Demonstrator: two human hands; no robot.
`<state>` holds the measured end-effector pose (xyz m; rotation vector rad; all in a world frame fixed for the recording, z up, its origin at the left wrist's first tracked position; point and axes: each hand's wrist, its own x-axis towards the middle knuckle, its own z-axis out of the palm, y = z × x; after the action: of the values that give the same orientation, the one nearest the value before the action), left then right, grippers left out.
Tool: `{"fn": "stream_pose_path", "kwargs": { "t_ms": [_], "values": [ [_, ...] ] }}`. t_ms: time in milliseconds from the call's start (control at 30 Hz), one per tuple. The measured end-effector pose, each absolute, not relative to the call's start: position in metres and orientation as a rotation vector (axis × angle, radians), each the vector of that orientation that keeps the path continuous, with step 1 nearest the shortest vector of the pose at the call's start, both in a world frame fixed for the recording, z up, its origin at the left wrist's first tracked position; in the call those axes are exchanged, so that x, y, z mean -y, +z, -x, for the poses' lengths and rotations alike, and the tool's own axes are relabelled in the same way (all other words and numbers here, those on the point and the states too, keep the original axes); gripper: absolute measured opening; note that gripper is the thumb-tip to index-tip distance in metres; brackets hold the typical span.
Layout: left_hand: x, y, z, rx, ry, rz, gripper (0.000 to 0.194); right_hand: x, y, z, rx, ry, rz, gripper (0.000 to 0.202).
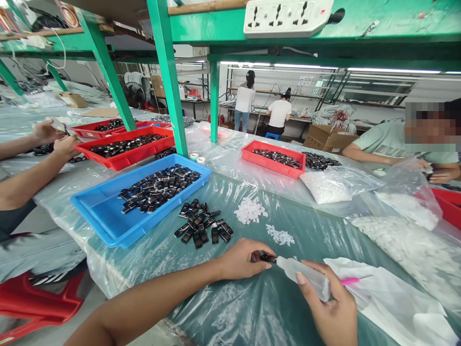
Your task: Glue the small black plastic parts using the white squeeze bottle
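Between the thumb and fingers of my left hand [245, 259] is a small black plastic part [265, 258], partly covered by the fingers. My right hand [329, 298] is wrapped round a translucent squeeze bottle [304, 275], tilted so that its nozzle meets the black part or lies right beside it; I cannot tell which. Just beyond my left hand lies a loose heap of similar black parts [203, 223]. A pile of white pieces [249, 210] and a smaller pile of finer white bits [280, 235] lie on the plastic-covered table [230, 307].
A blue tray [97, 211] of black parts stands at the left, red trays [133, 162] behind it. Another red tray [273, 169] sits farther back. Bags of white pieces [326, 187] and a pink-handled tool [349, 281] on white sheeting lie right. Co-workers sit on both sides; green posts [167, 77] rise ahead.
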<state>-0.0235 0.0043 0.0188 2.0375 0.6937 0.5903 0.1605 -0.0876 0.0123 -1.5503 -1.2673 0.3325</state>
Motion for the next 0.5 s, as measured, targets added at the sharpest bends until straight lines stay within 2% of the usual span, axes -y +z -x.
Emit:
{"fn": "stream_pose_path", "kwargs": {
  "t_ms": [233,500],
  "values": [
    [-0.005,0.019,0.024,-0.703,0.599,-2.010,0.030,0.083,0.009,-0.171,1.261,0.545,1.563,0.030],
    [-0.005,0.018,0.024,-0.721,0.607,-2.018,0.027,0.082,0.008,-0.171,1.262,0.494,1.561,0.030]
  ]
}}
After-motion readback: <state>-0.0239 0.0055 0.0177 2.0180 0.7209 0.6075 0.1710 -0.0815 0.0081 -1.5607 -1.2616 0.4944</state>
